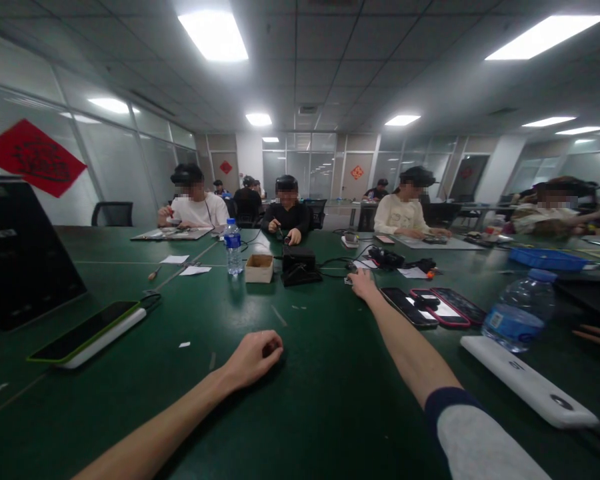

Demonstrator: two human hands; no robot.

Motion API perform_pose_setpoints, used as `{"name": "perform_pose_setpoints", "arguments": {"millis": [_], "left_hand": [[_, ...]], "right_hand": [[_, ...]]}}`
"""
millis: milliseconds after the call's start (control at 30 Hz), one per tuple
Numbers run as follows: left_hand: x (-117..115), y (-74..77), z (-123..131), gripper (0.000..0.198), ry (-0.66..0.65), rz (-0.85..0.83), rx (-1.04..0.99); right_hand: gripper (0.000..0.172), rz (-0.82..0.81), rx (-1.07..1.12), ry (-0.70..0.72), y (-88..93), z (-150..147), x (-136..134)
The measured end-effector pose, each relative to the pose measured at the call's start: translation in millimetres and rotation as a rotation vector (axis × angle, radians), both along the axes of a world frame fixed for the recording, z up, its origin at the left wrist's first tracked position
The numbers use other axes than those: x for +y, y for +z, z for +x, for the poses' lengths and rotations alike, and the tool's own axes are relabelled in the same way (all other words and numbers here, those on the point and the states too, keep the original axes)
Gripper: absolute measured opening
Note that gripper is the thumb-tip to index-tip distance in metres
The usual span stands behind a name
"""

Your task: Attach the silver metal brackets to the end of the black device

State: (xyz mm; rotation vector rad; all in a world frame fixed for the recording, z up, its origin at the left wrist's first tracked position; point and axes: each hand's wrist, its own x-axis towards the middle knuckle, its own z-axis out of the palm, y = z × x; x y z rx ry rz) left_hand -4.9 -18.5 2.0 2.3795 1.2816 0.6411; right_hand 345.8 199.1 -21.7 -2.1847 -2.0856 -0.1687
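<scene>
My left hand [254, 360] rests on the dark green table [310, 407] with its fingers loosely curled, holding nothing. My right hand [364, 285] reaches forward, its fingertips down on the table beside a small white paper slip [353, 281]. Whether those fingers pinch anything is hard to see. Just to its right lie several smartphones, among them a black one [409, 307] and one in a pink case [440, 308]. A black computer mouse [351, 267] sits just beyond the fingertips.
A water bottle [520, 310] lies on a white power bank [527, 380] at right. A phone on a power bank [85, 333] lies at left. Ahead stand a cardboard box [259, 268], a black device [300, 265] and a bottle [233, 247]. Co-workers [286, 213] sit across the table.
</scene>
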Motion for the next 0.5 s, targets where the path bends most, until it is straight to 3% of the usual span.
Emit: {"name": "perform_pose_setpoints", "arguments": {"millis": [167, 367, 500], "left_hand": [[2.1, -4.9, -0.7, 0.021, -0.008, 0.027, -0.001], [3.3, -8.1, -1.9, 0.02, -0.023, 0.026, -0.025], [2.9, -7.9, -1.4, 0.021, -0.015, 0.019, -0.019]], "right_hand": [[0.05, 0.029, 0.007, 0.014, -3.1, -0.4, -3.3], [0.041, 0.03, 0.007, 0.045, -3.8, -0.7, -4.1], [0.052, 0.044, 0.009, 0.044, -4.3, -1.4, -3.4]]}}
